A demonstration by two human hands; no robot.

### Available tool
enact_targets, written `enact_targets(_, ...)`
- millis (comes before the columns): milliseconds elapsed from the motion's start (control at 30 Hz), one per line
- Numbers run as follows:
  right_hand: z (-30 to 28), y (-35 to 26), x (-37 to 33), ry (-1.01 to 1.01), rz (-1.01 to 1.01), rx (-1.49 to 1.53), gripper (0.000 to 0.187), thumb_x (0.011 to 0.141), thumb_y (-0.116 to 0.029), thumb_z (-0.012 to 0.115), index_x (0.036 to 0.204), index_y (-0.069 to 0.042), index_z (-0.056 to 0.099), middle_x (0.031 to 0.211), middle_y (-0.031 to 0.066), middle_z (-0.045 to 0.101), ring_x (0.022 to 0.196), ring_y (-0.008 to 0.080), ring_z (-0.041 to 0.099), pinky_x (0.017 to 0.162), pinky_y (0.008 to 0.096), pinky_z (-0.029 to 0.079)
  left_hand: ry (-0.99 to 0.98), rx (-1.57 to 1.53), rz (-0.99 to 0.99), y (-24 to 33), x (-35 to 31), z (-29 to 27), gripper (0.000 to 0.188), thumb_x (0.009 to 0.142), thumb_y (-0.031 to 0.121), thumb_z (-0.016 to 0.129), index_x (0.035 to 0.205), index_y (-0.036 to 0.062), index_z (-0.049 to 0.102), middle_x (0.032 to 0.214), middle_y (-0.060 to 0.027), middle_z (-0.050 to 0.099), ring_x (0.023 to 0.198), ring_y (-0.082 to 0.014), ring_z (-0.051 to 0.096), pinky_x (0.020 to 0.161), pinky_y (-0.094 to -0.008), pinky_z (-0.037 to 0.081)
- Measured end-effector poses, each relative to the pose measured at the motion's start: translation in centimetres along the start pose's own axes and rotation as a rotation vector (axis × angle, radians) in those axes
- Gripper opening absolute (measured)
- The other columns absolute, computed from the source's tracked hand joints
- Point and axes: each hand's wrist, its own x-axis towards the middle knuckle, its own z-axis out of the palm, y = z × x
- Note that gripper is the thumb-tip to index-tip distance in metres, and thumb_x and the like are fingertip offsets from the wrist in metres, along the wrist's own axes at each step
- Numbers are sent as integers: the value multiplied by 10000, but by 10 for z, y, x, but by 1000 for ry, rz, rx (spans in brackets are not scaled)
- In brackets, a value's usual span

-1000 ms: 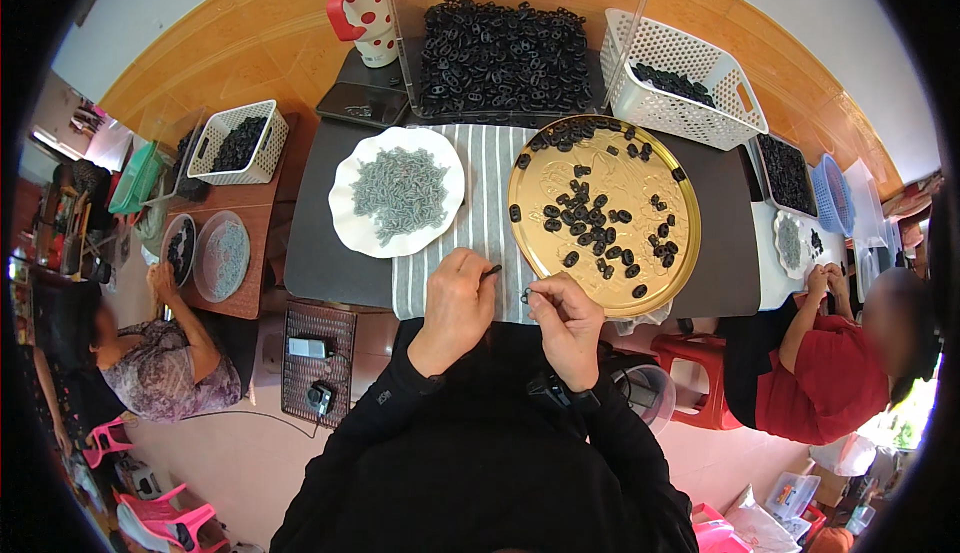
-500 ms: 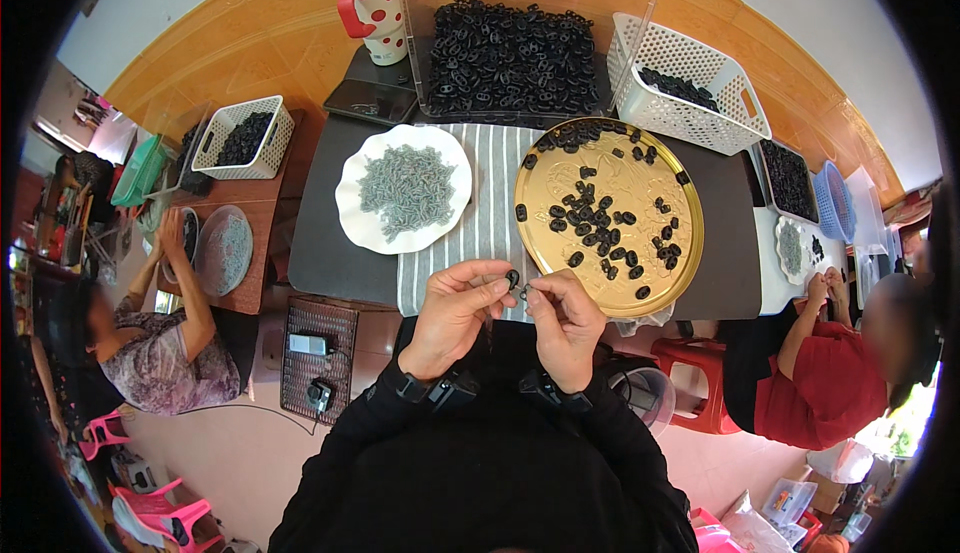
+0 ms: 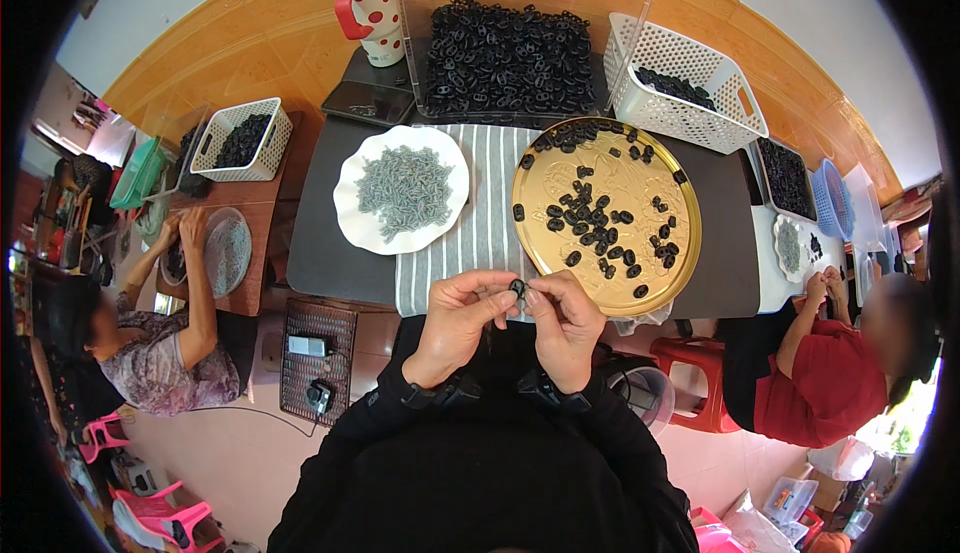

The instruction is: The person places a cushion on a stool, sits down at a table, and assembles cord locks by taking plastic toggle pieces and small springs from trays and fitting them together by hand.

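Observation:
Over the table's front edge my two hands meet at a small black oval part point(image 3: 517, 289). My left hand point(image 3: 452, 325) pinches this part between thumb and forefinger. Against its right side, my right hand point(image 3: 564, 331) is closed with thumb and forefinger together; whatever lies between those fingertips is too small to make out. Just beyond, a round golden tray point(image 3: 530, 158) carries many loose black oval parts point(image 3: 598, 221). To the left, a white wavy-rimmed plate point(image 3: 350, 223) bears a heap of slender grey pieces point(image 3: 405, 188). A striped grey cloth point(image 3: 487, 203) lies between plate and tray.
At the back stand a clear bin point(image 3: 510, 63) of black parts, a white perforated basket point(image 3: 690, 123), a flat dark device point(image 3: 368, 103) and a red-lidded tumbler point(image 3: 375, 13). One person point(image 3: 180, 353) works at the left table, another point(image 3: 815, 383) at the right. A red stool point(image 3: 695, 383) stands nearby.
My fingertips have come closer together, and my right fingers now touch the black part in my left hand. The person at left has lowered their hands toward a bowl.

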Motion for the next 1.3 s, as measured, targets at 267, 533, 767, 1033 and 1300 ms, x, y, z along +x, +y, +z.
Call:
enact_targets(267, -2, -5, 0, -35, 41, 12, 87, 846, 67, 617, 928, 39, 619, 802, 73, 597, 681, 107, 561, 614, 219, 441, 8, 42, 39, 0, -3, 3, 239, 860, -48, 637, 1097, -27, 658, 880, -83, 680, 722, -116, 632, 571, -213, 489)
enact_targets(533, -1, -10, 1, -54, 19, -16, 77, 849, 65, 616, 923, 41, 621, 802, 75, 600, 676, 102, 576, 609, 220, 450, 28, 73, 58, -1, -6, 4, 239, 855, -51, 643, 1091, -21, 666, 887, -83, 676, 727, -115, 630, 559, -207, 487)
enact_targets(767, 3, -9, 0, -46, 6, 43, 84, 866, 83, 592, 942, 53, 614, 816, 81, 600, 674, 105, 591, 604, 220, 465, 13, 135, 132, -7, -7, 3, 246, 864, -59, 629, 1099, 1, 674, 908, -78, 649, 744, -115, 621, 558, -208, 489)
enact_targets(1033, 2, -5, -4, -47, 95, 131, 102, 867, 87, 599, 960, 52, 616, 834, 79, 600, 685, 105, 604, 615, 224, 488, -2, 199, 178, -10, -10, 6, 314, 861, -68, 628, 1162, 18, 648, 921, -69, 615, 744, -105, 602, 564, -203, 487)
enact_targets(1300, -7, 4, 0, -90, 317, 535, 153, 863, 84, 608, 1006, 33, 628, 886, 54, 619, 736, 109, 608, 669, 225, 501, -14, 225, 223, -4, -11, 11, 352, 832, -76, 658, 1171, 18, 646, 881, -41, 591, 738, -90, 573, 587, -197, 477)
